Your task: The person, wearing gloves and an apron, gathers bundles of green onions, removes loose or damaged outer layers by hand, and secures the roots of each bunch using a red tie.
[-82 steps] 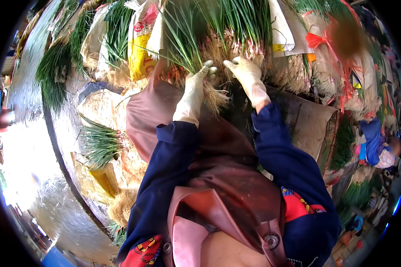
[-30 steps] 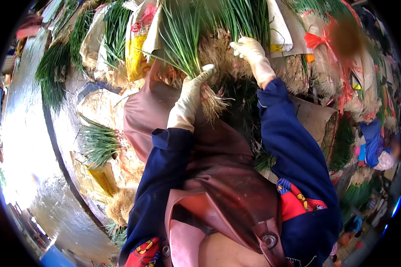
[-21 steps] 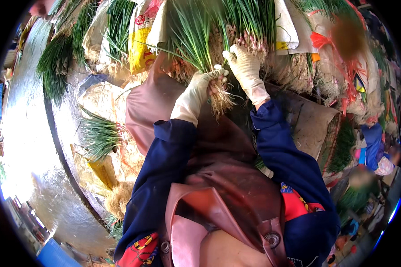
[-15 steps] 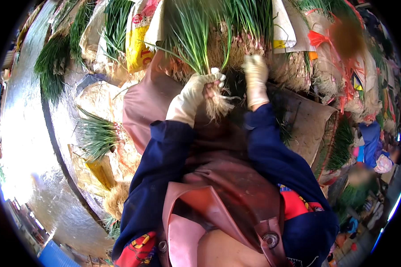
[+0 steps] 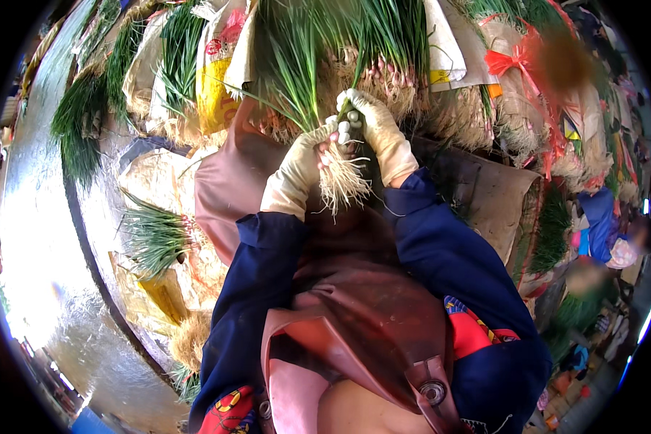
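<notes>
My left hand (image 5: 305, 160), in a pale work glove, is closed round a bunch of green onions (image 5: 312, 83). Their leaves point away from me, and their whitish roots hang below the fist. My right hand (image 5: 377, 132), gloved alike, is beside it, fingers bent round the lower stem of another green onion (image 5: 357, 71) at the bunch's edge. Grey-white fingertips meet between the hands, so the exact grip there is partly hidden. Just beyond lies a large heap of green onions (image 5: 392, 69) with pinkish bulbs and straw-coloured roots towards me.
A brown apron (image 5: 362, 289) covers my lap. To the left, a smaller green onion bunch (image 5: 155, 237) rests on tan sacking (image 5: 206, 271), beside a wet, shiny floor (image 5: 47, 239). Wrapped bundles with red ties (image 5: 510, 65) stand at right. A brown sheet (image 5: 488, 192) lies by my right arm.
My right hand has moved from the heap, left and nearer, to the bunch in my left hand, bringing a green onion against it. The left hand keeps its hold, slightly lower.
</notes>
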{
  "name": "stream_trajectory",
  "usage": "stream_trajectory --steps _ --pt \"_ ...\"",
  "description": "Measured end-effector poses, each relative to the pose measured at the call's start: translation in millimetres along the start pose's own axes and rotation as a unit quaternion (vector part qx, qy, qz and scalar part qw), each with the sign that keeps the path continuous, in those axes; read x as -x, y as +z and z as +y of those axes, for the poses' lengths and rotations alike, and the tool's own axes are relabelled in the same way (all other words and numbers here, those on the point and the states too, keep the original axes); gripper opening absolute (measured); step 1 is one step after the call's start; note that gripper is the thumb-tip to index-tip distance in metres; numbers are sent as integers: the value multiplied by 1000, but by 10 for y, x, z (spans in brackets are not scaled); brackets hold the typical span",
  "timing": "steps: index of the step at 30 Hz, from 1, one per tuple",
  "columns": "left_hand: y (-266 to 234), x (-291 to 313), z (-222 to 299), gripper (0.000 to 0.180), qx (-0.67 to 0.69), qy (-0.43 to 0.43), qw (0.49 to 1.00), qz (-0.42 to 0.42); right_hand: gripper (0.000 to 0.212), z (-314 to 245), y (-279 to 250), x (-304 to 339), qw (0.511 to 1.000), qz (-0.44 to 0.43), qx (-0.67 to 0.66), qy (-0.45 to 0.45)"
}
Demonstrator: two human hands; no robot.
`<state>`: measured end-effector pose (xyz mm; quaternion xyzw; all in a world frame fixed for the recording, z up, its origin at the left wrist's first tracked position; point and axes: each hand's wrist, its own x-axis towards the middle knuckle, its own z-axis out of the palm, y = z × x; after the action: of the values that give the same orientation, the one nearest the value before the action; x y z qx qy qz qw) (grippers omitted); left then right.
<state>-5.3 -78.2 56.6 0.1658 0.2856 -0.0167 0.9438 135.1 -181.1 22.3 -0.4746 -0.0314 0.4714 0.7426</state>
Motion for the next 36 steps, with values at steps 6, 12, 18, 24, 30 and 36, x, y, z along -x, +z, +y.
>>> stream_trajectory --steps 6,12,18,24,30,36 --pt "-193 49 41 55 109 -22 975 -193 27 56 -307 178 912 27 405 50" --pt "-184 -94 -51 36 80 4 991 -110 48 -240 111 79 994 -99 -5 46" --pt "-283 -103 52 25 44 -41 992 -110 17 -39 107 -79 976 47 202 -62" --pt "-311 43 18 64 -20 56 975 -214 32 -10 -282 -200 705 92 677 192" --pt "5 -17 -16 30 55 77 993 -70 29 -560 -553 -513 643 286 709 -37" --pt "-79 -148 38 21 -89 80 988 94 31 -862 -231 -520 637 140 751 104"
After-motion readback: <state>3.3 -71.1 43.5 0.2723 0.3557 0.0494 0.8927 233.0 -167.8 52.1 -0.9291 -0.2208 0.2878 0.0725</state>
